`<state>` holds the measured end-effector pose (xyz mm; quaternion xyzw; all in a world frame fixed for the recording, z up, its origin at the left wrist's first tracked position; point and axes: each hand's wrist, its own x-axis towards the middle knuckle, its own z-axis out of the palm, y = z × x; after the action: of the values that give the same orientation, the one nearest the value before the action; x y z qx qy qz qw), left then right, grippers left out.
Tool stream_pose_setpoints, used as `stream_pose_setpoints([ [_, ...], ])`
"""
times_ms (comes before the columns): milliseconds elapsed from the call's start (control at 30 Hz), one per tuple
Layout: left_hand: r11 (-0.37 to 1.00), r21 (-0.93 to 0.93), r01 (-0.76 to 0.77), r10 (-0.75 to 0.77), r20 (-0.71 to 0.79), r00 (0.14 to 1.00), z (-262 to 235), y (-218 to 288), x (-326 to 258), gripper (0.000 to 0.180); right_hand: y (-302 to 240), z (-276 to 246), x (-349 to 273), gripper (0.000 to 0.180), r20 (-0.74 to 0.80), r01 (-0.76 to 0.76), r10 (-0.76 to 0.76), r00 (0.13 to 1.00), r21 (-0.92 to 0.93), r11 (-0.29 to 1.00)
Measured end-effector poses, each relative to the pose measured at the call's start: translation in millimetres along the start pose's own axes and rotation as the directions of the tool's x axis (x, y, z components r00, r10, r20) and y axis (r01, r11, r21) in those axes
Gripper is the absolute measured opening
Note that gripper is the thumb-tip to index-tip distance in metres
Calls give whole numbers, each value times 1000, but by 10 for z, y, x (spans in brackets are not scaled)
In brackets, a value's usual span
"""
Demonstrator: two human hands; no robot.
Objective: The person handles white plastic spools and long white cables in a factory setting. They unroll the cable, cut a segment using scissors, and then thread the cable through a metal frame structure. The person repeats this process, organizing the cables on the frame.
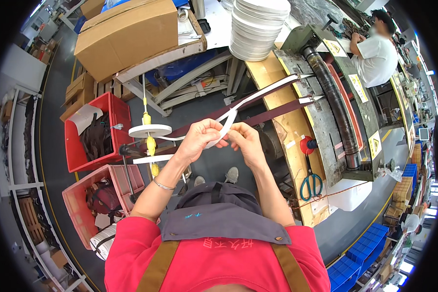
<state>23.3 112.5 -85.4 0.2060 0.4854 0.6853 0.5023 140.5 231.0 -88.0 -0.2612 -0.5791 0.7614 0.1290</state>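
Note:
A white strip of tape point(228, 122) is looped and folded between my two hands. My left hand point(199, 138) is closed, pinching the strip with thumb and fingers. Close by on the right, my right hand point(247, 143) pinches the strip's edge, fingertips curled together. To the left, a white tape roll point(150, 130) sits on an upright rod with yellow pieces, and a second white roll point(153, 158) is below it. From that side a white strip runs to my left hand. Dark maroon straps point(277, 110) pass behind my hands toward the roller machine point(333, 102) on the right.
Teal-handled scissors point(311, 188) hang at the machine's wooden edge point(289, 138). Red crates point(93, 131) holding dark material stand left. A cardboard box point(126, 39) and stacked white rolls point(258, 29) rest on the far bench. A person point(376, 53) sits beyond the machine.

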Motion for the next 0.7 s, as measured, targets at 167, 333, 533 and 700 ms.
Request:
stream_pose_setpoints([
  [167, 993, 24, 113, -112, -35, 993, -31, 34, -17, 14, 5, -4, 68, 10, -37, 60, -63, 997, -54, 997],
  [333, 997, 71, -26, 40, -201, 979, 0, -34, -23, 15, 8, 172, -58, 9, -132, 162, -219, 967, -345, 925],
  [533, 969, 196, -148, 195, -248, 949, 21, -213, -70, 19, -3, 325, -28, 11, -141, 194, -278, 950, -430, 882],
  [700, 917, 362, -168, 271, -257, 927, 50, -257, -79, 23, 30, 323, 34, 12, -158, 192, -293, 943, -463, 865],
])
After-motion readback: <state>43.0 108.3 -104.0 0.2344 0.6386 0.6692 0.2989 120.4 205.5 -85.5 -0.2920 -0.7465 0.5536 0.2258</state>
